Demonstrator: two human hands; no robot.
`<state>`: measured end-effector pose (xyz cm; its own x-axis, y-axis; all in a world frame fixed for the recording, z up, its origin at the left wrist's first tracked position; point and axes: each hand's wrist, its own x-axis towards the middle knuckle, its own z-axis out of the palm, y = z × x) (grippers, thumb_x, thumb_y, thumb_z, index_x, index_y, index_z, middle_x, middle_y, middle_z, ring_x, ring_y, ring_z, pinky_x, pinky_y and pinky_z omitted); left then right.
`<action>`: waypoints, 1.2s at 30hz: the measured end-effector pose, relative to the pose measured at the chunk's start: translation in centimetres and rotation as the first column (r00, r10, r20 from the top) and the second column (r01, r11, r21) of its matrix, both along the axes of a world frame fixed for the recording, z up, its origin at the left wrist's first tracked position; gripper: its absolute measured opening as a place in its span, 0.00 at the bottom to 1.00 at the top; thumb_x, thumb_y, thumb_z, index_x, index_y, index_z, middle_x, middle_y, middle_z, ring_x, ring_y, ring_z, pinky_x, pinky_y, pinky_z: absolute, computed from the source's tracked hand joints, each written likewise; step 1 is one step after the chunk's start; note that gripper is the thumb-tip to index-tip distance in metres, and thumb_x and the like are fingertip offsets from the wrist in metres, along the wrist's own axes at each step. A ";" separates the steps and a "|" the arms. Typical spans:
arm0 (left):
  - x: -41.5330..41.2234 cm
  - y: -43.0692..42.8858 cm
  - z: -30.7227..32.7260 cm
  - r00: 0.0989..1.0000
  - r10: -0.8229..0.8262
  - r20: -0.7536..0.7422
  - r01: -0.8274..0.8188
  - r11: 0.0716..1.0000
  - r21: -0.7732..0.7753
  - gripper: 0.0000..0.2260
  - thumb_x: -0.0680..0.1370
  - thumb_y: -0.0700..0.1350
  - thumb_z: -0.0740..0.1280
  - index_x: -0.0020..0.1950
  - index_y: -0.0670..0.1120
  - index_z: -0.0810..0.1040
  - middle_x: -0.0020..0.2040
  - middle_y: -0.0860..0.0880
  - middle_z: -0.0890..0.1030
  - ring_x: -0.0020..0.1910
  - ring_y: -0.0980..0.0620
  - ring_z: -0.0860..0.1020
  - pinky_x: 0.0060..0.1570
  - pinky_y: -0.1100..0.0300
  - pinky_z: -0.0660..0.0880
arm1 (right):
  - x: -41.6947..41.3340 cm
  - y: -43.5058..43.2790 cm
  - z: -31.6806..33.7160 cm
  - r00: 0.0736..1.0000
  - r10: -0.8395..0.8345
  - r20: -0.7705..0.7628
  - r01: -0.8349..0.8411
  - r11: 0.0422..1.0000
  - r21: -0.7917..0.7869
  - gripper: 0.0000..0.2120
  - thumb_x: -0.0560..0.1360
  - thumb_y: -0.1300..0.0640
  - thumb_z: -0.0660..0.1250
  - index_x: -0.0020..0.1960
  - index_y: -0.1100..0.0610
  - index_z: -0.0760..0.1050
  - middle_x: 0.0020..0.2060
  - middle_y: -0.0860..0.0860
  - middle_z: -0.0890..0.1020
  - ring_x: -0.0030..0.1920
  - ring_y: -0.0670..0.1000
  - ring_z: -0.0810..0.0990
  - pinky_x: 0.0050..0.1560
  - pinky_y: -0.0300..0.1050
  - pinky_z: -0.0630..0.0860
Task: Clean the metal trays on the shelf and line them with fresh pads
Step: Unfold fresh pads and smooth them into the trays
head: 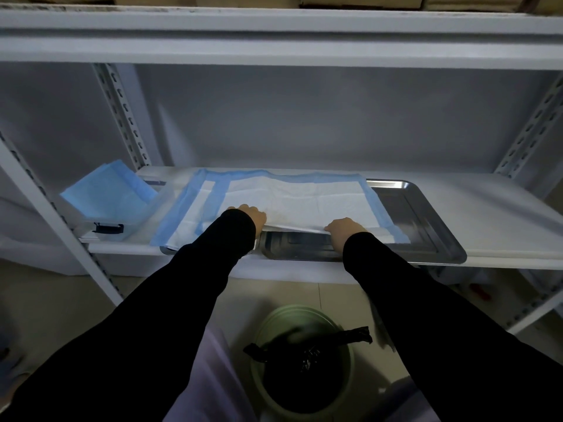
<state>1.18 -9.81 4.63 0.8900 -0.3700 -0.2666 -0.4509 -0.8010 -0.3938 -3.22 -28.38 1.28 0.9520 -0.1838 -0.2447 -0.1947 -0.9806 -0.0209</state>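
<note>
left hand [251, 215] grips pad [292, 197] edge | right hand [345, 228] likewise | fingers curled

Head view looks forward and down, near the shelf [502, 214]

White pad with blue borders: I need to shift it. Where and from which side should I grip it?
Pinch the white pad with blue borders along its near edge, coming from the front. That edge is lifted off the shiny metal tray, so fingers slide under; the left hand and right hand hold it there.
</note>
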 end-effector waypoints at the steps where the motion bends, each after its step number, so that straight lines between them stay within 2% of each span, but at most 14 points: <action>1: 0.0 0.1 0.1 1.000 0.007 0.010 -0.007 1.000 -0.002 0.19 0.79 0.41 0.60 0.70 0.43 0.66 0.64 0.42 0.72 0.64 0.44 0.71 0.61 0.53 0.70 | 0.0 0.1 -0.2 1.000 -0.004 -0.005 0.004 1.000 0.005 0.16 0.79 0.65 0.56 0.63 0.62 0.74 0.60 0.58 0.78 0.60 0.56 0.77 0.60 0.44 0.73; 7: -0.1 0.1 0.2 0.999 0.007 0.054 -0.001 0.994 -0.110 0.20 0.78 0.37 0.58 0.71 0.46 0.67 0.65 0.44 0.74 0.64 0.45 0.72 0.63 0.53 0.68 | 0.0 0.6 -0.3 1.000 -0.018 0.015 0.017 1.000 0.025 0.13 0.77 0.64 0.58 0.60 0.62 0.75 0.56 0.57 0.79 0.57 0.56 0.78 0.52 0.43 0.73; 10: 0.0 0.5 0.2 0.999 0.044 0.013 -0.042 0.988 -0.151 0.21 0.79 0.36 0.56 0.71 0.46 0.67 0.67 0.44 0.73 0.64 0.45 0.73 0.63 0.55 0.70 | 0.0 0.7 -0.1 1.000 -0.014 0.008 0.014 1.000 0.011 0.13 0.78 0.64 0.58 0.60 0.62 0.74 0.57 0.58 0.79 0.57 0.56 0.79 0.55 0.44 0.74; 12: 0.1 0.6 0.1 0.997 0.074 0.007 -0.072 0.981 -0.179 0.20 0.79 0.35 0.57 0.70 0.44 0.68 0.65 0.43 0.74 0.62 0.44 0.75 0.61 0.55 0.71 | 0.1 0.8 -0.2 1.000 -0.007 -0.001 0.007 1.000 0.008 0.13 0.78 0.64 0.58 0.61 0.62 0.74 0.57 0.58 0.79 0.57 0.57 0.79 0.55 0.44 0.74; 16: -0.2 1.1 0.3 0.975 0.159 0.158 -0.124 0.970 -0.212 0.14 0.77 0.32 0.57 0.60 0.42 0.75 0.57 0.45 0.79 0.56 0.45 0.78 0.56 0.57 0.71 | -0.1 0.9 -0.4 0.999 -0.034 -0.038 0.034 0.999 0.003 0.13 0.79 0.64 0.56 0.60 0.64 0.74 0.57 0.59 0.79 0.58 0.57 0.78 0.55 0.44 0.74; 19: -0.3 2.0 -0.2 0.945 0.235 0.227 -0.176 0.951 -0.254 0.12 0.78 0.37 0.56 0.57 0.44 0.76 0.54 0.45 0.80 0.55 0.46 0.78 0.59 0.55 0.67 | -0.2 1.1 -0.2 0.999 -0.038 -0.033 0.040 0.998 0.051 0.08 0.78 0.60 0.58 0.52 0.61 0.73 0.50 0.58 0.78 0.49 0.57 0.78 0.47 0.44 0.72; 21: -0.2 2.5 -0.6 0.920 0.287 0.265 -0.204 0.931 -0.301 0.12 0.79 0.42 0.55 0.56 0.45 0.77 0.54 0.45 0.80 0.56 0.45 0.76 0.61 0.53 0.66 | -0.1 1.5 0.0 1.000 -0.006 0.014 0.004 0.993 0.116 0.12 0.78 0.56 0.58 0.58 0.61 0.72 0.53 0.58 0.77 0.52 0.57 0.77 0.46 0.44 0.71; 23: -0.2 3.0 -0.7 0.895 0.323 0.307 -0.220 0.919 -0.327 0.12 0.79 0.43 0.56 0.56 0.45 0.77 0.55 0.45 0.79 0.59 0.45 0.74 0.62 0.52 0.64 | 0.0 1.9 0.2 0.999 0.048 0.016 -0.050 0.991 0.126 0.17 0.80 0.56 0.56 0.68 0.59 0.67 0.59 0.58 0.76 0.58 0.58 0.76 0.53 0.46 0.72; 25: -0.2 3.5 -0.5 0.883 0.338 0.327 -0.234 0.919 -0.317 0.12 0.77 0.40 0.57 0.57 0.45 0.77 0.54 0.45 0.79 0.59 0.45 0.74 0.64 0.51 0.64 | 0.1 2.1 0.0 0.996 0.084 -0.041 -0.081 0.994 0.074 0.17 0.80 0.61 0.54 0.68 0.59 0.68 0.61 0.58 0.77 0.60 0.58 0.76 0.56 0.46 0.73; 28: 0.0 4.4 -0.4 0.870 0.369 0.327 -0.265 0.909 -0.321 0.13 0.76 0.36 0.57 0.57 0.46 0.76 0.52 0.46 0.80 0.58 0.46 0.75 0.65 0.51 0.63 | 0.2 2.1 -0.6 0.990 0.073 -0.119 -0.066 0.996 0.055 0.17 0.79 0.62 0.55 0.66 0.60 0.71 0.60 0.58 0.78 0.59 0.57 0.77 0.55 0.45 0.73; 32: -0.3 4.4 -0.4 0.867 0.403 0.294 -0.274 0.877 -0.396 0.15 0.78 0.37 0.56 0.64 0.43 0.72 0.58 0.43 0.76 0.60 0.43 0.74 0.57 0.52 0.70 | 0.0 2.6 -0.3 0.998 0.031 -0.047 -0.024 0.988 0.155 0.16 0.78 0.53 0.59 0.62 0.60 0.71 0.57 0.57 0.78 0.54 0.57 0.77 0.48 0.43 0.70; 34: -0.2 4.4 -0.2 0.876 0.413 0.250 -0.262 0.841 -0.473 0.17 0.79 0.36 0.56 0.67 0.42 0.69 0.64 0.42 0.71 0.60 0.41 0.74 0.55 0.51 0.72 | -0.5 3.1 0.6 0.998 0.069 0.014 -0.070 0.978 0.198 0.19 0.78 0.49 0.59 0.64 0.59 0.69 0.58 0.57 0.76 0.57 0.58 0.76 0.51 0.45 0.71; 36: 0.3 4.3 0.2 0.884 0.433 0.176 -0.268 0.778 -0.569 0.17 0.78 0.33 0.56 0.67 0.40 0.68 0.72 0.40 0.62 0.62 0.40 0.73 0.57 0.52 0.72 | -0.7 3.5 1.3 0.988 0.152 -0.006 -0.148 0.973 0.176 0.18 0.81 0.52 0.55 0.67 0.58 0.68 0.62 0.58 0.75 0.60 0.58 0.75 0.58 0.46 0.71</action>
